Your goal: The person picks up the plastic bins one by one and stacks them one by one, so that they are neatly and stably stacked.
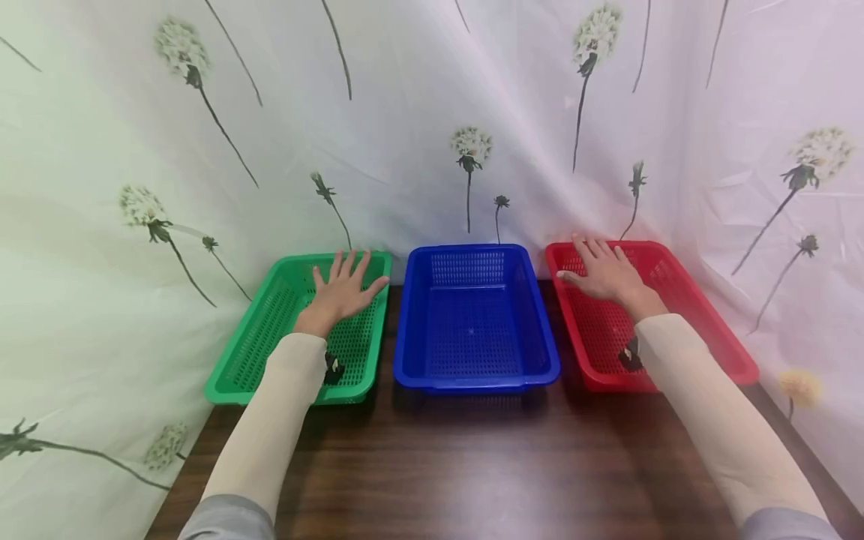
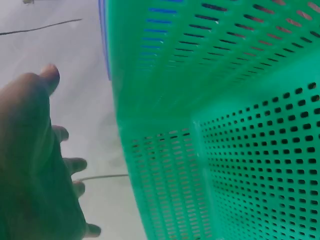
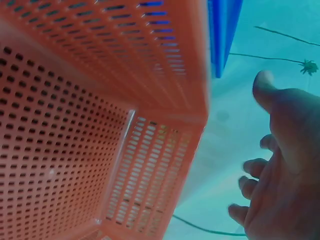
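Observation:
My left hand [image 1: 340, 294] is held over the green basket [image 1: 223, 382], its fingers spread and nothing in its grasp. In the left wrist view the same hand [image 2: 42, 165] appears beyond the rim of the green basket [image 2: 165, 110]. Over the red basket [image 1: 715, 337] hovers my right hand [image 1: 603, 271], also with fingers spread and holding nothing. The right wrist view has that hand [image 3: 287, 160] apart from the basket's wall [image 3: 155, 95]. Between the two stands a blue basket [image 1: 472, 330], with neither hand at it. Small dark objects on the wrists' undersides are partly hidden by the sleeves.
All three baskets stand in a row on a dark brown wooden table [image 1: 466, 465]. Behind them and at both sides hangs a white cloth [image 1: 405, 150] printed with dandelions. The green and red baskets each sit a narrow gap away from the blue one.

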`<action>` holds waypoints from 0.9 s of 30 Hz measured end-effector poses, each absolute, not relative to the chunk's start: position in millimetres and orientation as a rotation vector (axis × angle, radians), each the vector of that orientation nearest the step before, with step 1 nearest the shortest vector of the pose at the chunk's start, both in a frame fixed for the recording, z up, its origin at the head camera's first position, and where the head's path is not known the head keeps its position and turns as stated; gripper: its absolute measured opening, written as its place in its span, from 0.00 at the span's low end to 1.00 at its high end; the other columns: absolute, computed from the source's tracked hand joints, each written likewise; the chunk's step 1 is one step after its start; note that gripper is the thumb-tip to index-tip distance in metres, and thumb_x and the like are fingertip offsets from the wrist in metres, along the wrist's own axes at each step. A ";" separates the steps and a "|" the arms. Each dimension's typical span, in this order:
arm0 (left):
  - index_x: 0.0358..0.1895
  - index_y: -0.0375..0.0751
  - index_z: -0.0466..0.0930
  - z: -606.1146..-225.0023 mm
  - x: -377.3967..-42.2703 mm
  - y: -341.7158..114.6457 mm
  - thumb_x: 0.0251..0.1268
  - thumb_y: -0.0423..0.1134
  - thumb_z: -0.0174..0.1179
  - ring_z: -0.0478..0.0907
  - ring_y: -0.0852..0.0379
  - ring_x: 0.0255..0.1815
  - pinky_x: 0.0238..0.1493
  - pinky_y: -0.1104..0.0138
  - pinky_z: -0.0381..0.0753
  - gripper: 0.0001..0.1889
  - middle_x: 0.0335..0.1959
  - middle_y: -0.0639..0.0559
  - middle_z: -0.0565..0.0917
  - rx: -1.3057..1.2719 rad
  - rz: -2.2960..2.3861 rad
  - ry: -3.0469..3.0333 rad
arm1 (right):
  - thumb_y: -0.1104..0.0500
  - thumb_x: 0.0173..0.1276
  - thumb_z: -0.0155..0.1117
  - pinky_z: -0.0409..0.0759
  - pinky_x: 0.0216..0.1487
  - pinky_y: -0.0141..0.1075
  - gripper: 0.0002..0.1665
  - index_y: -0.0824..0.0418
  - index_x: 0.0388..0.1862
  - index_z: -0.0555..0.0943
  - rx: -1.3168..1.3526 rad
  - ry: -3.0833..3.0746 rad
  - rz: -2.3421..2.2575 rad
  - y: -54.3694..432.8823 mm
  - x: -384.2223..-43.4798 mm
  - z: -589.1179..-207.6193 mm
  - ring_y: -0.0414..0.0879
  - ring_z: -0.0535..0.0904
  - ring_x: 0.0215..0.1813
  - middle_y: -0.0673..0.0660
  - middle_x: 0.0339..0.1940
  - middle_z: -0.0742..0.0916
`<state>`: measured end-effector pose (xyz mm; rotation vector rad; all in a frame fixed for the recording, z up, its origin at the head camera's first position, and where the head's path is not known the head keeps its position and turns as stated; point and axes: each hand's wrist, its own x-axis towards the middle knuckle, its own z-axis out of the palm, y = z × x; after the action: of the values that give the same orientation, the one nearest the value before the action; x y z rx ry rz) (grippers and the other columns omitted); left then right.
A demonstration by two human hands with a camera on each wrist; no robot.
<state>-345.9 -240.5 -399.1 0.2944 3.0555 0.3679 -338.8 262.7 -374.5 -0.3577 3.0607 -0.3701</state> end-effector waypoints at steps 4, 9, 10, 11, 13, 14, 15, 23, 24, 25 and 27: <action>0.89 0.46 0.39 -392.5 -340.7 -233.7 0.86 0.67 0.34 0.37 0.33 0.90 0.81 0.25 0.37 0.42 0.89 0.35 0.46 0.327 0.402 3.091 | 0.43 0.79 0.61 0.65 0.76 0.72 0.53 0.59 0.90 0.46 -0.283 3.063 -0.488 256.4 -338.7 -370.8 0.73 0.62 0.82 0.72 0.84 0.66; 0.86 0.38 0.54 -382.5 -332.8 -222.1 0.88 0.57 0.44 0.57 0.32 0.84 0.78 0.30 0.62 0.36 0.83 0.32 0.61 0.353 0.414 3.175 | 0.48 0.81 0.59 0.81 0.63 0.68 0.37 0.65 0.80 0.66 -0.241 3.081 -0.631 244.3 -335.2 -362.8 0.69 0.82 0.63 0.72 0.64 0.84; 0.84 0.37 0.58 -380.2 -330.3 -218.9 0.87 0.55 0.46 0.62 0.32 0.82 0.75 0.32 0.67 0.35 0.82 0.32 0.64 0.350 0.434 3.192 | 0.49 0.81 0.59 0.83 0.61 0.66 0.35 0.66 0.78 0.69 -0.244 3.080 -0.664 242.3 -334.2 -361.7 0.67 0.84 0.60 0.71 0.61 0.85; 0.82 0.36 0.62 -378.2 -327.6 -215.4 0.87 0.54 0.48 0.67 0.32 0.79 0.72 0.33 0.72 0.33 0.80 0.32 0.67 0.346 0.455 3.210 | 0.49 0.81 0.59 0.84 0.61 0.64 0.33 0.67 0.76 0.70 -0.250 3.074 -0.697 240.1 -332.8 -360.5 0.66 0.85 0.58 0.71 0.60 0.86; 0.78 0.35 0.70 -374.5 -321.3 -207.4 0.86 0.51 0.51 0.76 0.33 0.71 0.65 0.36 0.80 0.29 0.75 0.33 0.74 0.330 0.523 3.241 | 0.50 0.82 0.58 0.85 0.60 0.63 0.31 0.68 0.74 0.73 -0.264 3.055 -0.761 235.7 -329.8 -358.5 0.65 0.86 0.56 0.71 0.59 0.86; 0.75 0.35 0.73 -372.7 -317.8 -203.2 0.85 0.50 0.52 0.80 0.34 0.67 0.61 0.38 0.83 0.28 0.72 0.34 0.78 0.323 0.550 3.255 | 0.50 0.82 0.58 0.85 0.60 0.62 0.31 0.68 0.73 0.74 -0.270 3.044 -0.788 233.9 -328.4 -357.6 0.65 0.86 0.56 0.71 0.60 0.86; 0.73 0.35 0.75 -371.3 -314.1 -198.9 0.85 0.49 0.53 0.83 0.35 0.62 0.56 0.39 0.85 0.26 0.68 0.35 0.81 0.313 0.584 3.267 | 0.50 0.82 0.58 0.84 0.61 0.62 0.30 0.69 0.73 0.75 -0.276 3.035 -0.807 232.1 -327.1 -356.7 0.65 0.86 0.57 0.72 0.60 0.86; 0.68 0.35 0.80 -367.5 -290.0 -174.2 0.83 0.46 0.53 0.88 0.44 0.38 0.28 0.56 0.83 0.23 0.55 0.38 0.89 0.281 0.750 3.265 | 0.52 0.83 0.60 0.89 0.44 0.43 0.24 0.69 0.65 0.81 -0.268 2.944 -0.947 217.8 -318.5 -356.7 0.57 0.88 0.41 0.70 0.50 0.89; 0.68 0.35 0.80 -368.2 -288.0 -172.3 0.84 0.46 0.53 0.89 0.45 0.37 0.27 0.57 0.83 0.23 0.54 0.38 0.90 0.269 0.773 3.251 | 0.53 0.83 0.60 0.89 0.41 0.41 0.24 0.69 0.65 0.81 -0.257 2.923 -0.971 216.2 -317.4 -357.8 0.56 0.88 0.39 0.70 0.50 0.89; 0.68 0.34 0.81 -369.5 -286.3 -170.9 0.84 0.46 0.53 0.89 0.45 0.36 0.28 0.58 0.83 0.23 0.54 0.38 0.90 0.259 0.788 3.238 | 0.53 0.83 0.60 0.89 0.39 0.40 0.23 0.70 0.64 0.81 -0.250 2.902 -0.991 214.5 -316.3 -359.4 0.56 0.88 0.38 0.70 0.50 0.89; 0.67 0.33 0.81 -373.7 -283.5 -168.9 0.83 0.45 0.53 0.88 0.47 0.35 0.28 0.58 0.82 0.23 0.53 0.38 0.90 0.242 0.822 3.209 | 0.54 0.83 0.60 0.90 0.38 0.39 0.23 0.71 0.65 0.80 -0.240 2.862 -1.016 210.7 -313.3 -362.8 0.54 0.89 0.38 0.71 0.50 0.89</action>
<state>-283.5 -168.9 -373.7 0.2423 3.2089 0.8224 -313.3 210.7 -362.8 -0.2397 2.8619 -1.0164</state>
